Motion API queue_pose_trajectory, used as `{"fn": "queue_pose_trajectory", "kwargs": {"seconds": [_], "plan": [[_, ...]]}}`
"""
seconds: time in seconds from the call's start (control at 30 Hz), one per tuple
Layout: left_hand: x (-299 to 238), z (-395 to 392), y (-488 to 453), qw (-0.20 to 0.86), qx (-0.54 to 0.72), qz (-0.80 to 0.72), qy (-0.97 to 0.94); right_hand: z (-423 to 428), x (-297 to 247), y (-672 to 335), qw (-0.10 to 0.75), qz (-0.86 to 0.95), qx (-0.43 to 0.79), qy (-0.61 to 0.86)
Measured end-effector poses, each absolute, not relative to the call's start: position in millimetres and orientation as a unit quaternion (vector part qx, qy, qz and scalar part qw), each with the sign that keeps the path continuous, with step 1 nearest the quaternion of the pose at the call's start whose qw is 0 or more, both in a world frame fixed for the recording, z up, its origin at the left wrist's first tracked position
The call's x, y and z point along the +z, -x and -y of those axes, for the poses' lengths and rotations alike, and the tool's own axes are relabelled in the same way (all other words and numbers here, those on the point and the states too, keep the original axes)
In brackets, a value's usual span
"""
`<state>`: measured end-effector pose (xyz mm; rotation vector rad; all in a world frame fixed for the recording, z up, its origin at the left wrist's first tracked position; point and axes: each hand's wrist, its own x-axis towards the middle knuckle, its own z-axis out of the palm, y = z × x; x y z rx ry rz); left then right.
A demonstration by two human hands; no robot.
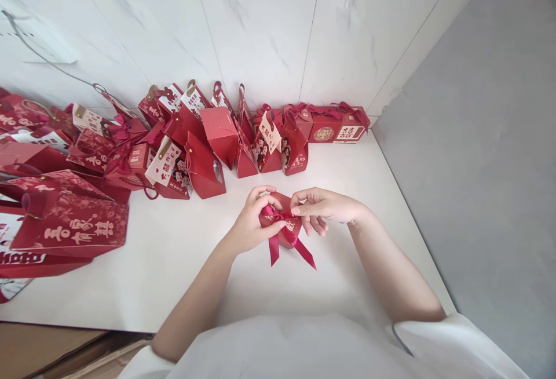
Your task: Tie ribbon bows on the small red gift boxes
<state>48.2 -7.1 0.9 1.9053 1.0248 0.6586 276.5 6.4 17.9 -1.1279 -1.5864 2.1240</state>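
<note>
A small red gift box (pixel 290 233) sits on the white tabletop (pixel 182 263) in front of me, with a dark red ribbon (pixel 292 246) tied on top and two tails trailing toward me. My left hand (pixel 254 222) curls around the box's left side, thumb and fingers pinching a ribbon loop. My right hand (pixel 324 208) pinches the ribbon at the knot from the right, its other fingers bent.
Several red gift boxes and bags (pixel 208 135) with tags and handles crowd the back of the table along the white marble wall (pixel 260 25). Larger red bags (pixel 69 222) lie at the left. A grey wall (pixel 478 164) borders the table's right edge.
</note>
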Motion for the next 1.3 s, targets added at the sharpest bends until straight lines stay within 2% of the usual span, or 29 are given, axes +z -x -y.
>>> {"fn": "queue_pose_trajectory", "kwargs": {"seconds": [0.27,0.77,1.0,1.3], "plan": [[1,6,-48,0.415,0.257,-0.413,-0.769,-5,20,-276,0.065,0.560,0.737,0.372],[0,8,-49,0.420,0.269,-0.411,-0.763,-6,23,-275,0.170,0.570,0.692,0.408],[-2,9,-55,0.431,0.291,-0.426,-0.740,-6,24,-283,0.127,0.579,0.679,0.432],[1,7,-50,0.441,0.263,-0.407,-0.755,-1,30,-282,0.082,0.625,0.688,0.359]]}}
